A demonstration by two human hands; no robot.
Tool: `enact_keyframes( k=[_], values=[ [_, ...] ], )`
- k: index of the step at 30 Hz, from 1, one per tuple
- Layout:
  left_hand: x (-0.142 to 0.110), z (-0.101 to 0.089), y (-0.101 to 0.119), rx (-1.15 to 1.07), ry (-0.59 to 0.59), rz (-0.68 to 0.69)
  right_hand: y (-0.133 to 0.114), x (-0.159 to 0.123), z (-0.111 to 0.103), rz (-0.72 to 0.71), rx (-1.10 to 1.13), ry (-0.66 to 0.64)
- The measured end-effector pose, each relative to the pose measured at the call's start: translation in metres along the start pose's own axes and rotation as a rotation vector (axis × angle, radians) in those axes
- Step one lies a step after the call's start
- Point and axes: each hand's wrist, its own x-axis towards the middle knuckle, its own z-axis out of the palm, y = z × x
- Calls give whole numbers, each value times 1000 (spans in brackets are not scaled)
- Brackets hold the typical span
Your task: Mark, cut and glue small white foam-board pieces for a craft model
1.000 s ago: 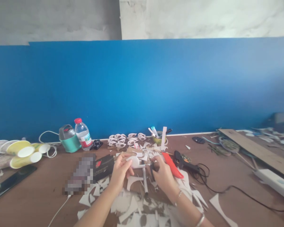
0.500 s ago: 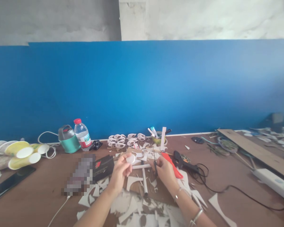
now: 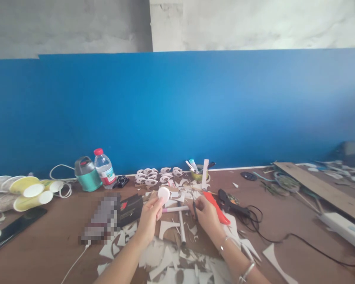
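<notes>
My left hand [image 3: 150, 215] pinches a small white disc [image 3: 163, 194] between thumb and fingers and holds it up over the scraps. To the right, my right hand [image 3: 206, 213] is closed around dark scissors [image 3: 195, 207], their thin blades pointing away from me; the fingers partly hide the handles. Between the hands lie a white-and-pink pen [image 3: 176, 209] and a second pale pen [image 3: 182, 227] crossing under it. White cut scraps [image 3: 165, 260] cover the table below and around both hands. Beside my right hand is a red-orange flat piece [image 3: 216, 207].
White leaf-shaped cutouts [image 3: 150, 181] sit in rows at the back, left of a pen holder [image 3: 197, 175]. A black glue gun [image 3: 233, 205] trails its cord rightward. Further left stand a water bottle [image 3: 105, 169] and a teal container [image 3: 88, 177]; paper cups [image 3: 32, 189] lie stacked sideways.
My left hand has turned the white disc so its round face shows more fully, slightly higher above the fingers. My right hand and the scissors have hardly moved.
</notes>
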Motion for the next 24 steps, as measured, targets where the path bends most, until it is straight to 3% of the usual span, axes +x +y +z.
enact_keyframes(
  k=[16,24],
  values=[
    [2,4,-1,-68,14,-22,-2,-1,-2,38,35,-32],
    [-1,7,3,35,-3,-17,-12,-3,-6,-16,-56,-42]
  ],
)
